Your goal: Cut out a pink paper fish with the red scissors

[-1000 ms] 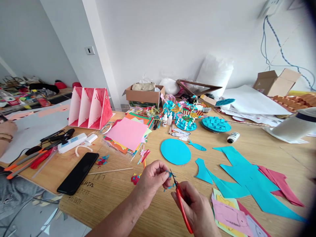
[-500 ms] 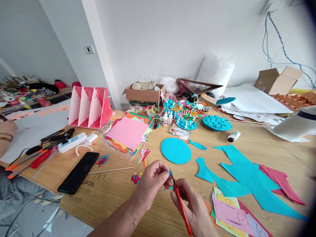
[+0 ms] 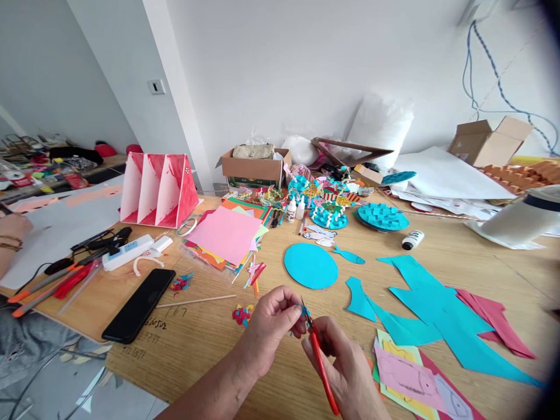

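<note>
1. Small red, yellow and blue cut-paper bits (image 3: 242,315) lie heaped on the brown wooden table (image 3: 196,350), apparently already snipped.
2. The left hand (image 3: 277,321) pinches a tiny blue paper scrap (image 3: 305,311) above the table; its trimming looks unfinished.
3. The flat, round blue paper disc (image 3: 311,266) seems fully cut, with nothing on it.
4. The right hand (image 3: 343,361) grips red-handled metal scissors (image 3: 322,370), blades at the scrap.
5. A slim blue paper fish (image 3: 349,255) looks cut out; large, angular blue paper offcuts (image 3: 441,309) remain.

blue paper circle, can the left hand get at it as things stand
Probably yes: the blue paper circle lies just beyond the left hand with nothing visible between them, though that hand is pinching a small blue scrap.
</note>
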The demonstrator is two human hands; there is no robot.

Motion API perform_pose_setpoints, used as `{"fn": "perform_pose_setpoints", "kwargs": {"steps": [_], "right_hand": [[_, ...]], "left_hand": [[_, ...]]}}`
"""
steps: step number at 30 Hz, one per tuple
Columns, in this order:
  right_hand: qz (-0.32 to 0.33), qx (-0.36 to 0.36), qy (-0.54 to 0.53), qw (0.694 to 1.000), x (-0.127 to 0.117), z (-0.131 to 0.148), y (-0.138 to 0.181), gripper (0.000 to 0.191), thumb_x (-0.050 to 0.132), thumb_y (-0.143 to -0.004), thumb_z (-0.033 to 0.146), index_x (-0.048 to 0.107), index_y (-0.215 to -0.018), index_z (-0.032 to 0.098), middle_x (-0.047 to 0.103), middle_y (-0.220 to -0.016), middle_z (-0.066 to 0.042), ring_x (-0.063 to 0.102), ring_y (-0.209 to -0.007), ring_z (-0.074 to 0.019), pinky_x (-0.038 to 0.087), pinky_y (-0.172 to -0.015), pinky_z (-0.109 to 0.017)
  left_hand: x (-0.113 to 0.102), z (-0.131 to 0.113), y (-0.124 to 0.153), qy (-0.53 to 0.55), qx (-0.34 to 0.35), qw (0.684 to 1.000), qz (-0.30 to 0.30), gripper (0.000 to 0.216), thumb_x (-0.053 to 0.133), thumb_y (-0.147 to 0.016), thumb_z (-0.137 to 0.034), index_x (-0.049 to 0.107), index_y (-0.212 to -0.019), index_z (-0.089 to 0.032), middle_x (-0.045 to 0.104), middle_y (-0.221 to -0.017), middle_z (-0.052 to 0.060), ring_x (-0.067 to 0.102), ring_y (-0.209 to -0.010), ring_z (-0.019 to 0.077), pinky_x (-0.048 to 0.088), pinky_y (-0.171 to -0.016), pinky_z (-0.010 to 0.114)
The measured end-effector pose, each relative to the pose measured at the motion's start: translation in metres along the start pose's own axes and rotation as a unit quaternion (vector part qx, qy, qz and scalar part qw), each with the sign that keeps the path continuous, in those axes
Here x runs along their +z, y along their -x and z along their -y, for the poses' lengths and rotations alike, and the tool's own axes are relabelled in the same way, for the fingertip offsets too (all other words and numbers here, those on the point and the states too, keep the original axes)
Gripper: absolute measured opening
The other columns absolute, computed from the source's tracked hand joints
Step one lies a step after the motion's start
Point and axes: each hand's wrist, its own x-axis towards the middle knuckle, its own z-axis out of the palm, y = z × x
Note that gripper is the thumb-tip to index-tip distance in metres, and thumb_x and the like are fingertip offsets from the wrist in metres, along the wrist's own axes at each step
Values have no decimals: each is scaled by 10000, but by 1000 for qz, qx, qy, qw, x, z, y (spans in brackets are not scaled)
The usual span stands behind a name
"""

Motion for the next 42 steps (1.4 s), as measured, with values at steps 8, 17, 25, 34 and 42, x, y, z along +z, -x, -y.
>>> {"fn": "perform_pose_setpoints", "kwargs": {"steps": [8,17,25,34,42], "right_hand": [[-29,-3,11,1000,1,-2,1,263,466,-785,419,426,-624,215,401,-488,61,385,-429,-108,325,-392,-194],[-23,-8,29,999,0,-2,0,320,477,-780,451,346,-590,229,332,-478,77,318,-421,-98,282,-377,-189],[-44,-15,35,998,3,-9,1,325,466,-797,466,377,-601,222,348,-477,75,334,-415,-98,291,-379,-186],[-40,-41,38,998,2,-10,0,314,463,-802,452,365,-608,225,333,-477,79,330,-403,-96,287,-364,-178],[-35,-58,60,996,2,-12,0,328,444,-821,465,360,-614,224,354,-460,79,348,-385,-94,293,-355,-175]], "left_hand": [[-1,-1,1,-15,6,1000,0,129,594,-689,-247,512,-671,-148,526,-542,-16,472,-532,96,375,-539,219],[-3,-5,0,-37,27,999,-8,117,581,-704,-230,507,-686,-142,517,-557,-17,476,-536,90,381,-542,216],[-3,4,2,-2,14,1000,11,160,605,-716,-271,514,-736,-141,549,-641,-4,504,-579,100,392,-561,224],[-4,0,-1,-19,19,1000,-8,101,565,-727,-221,512,-705,-138,544,-592,-10,492,-552,95,385,-541,218],[-5,1,-2,-20,19,1000,-7,98,560,-729,-217,507,-708,-138,537,-567,-17,486,-541,89,381,-537,212]]}}
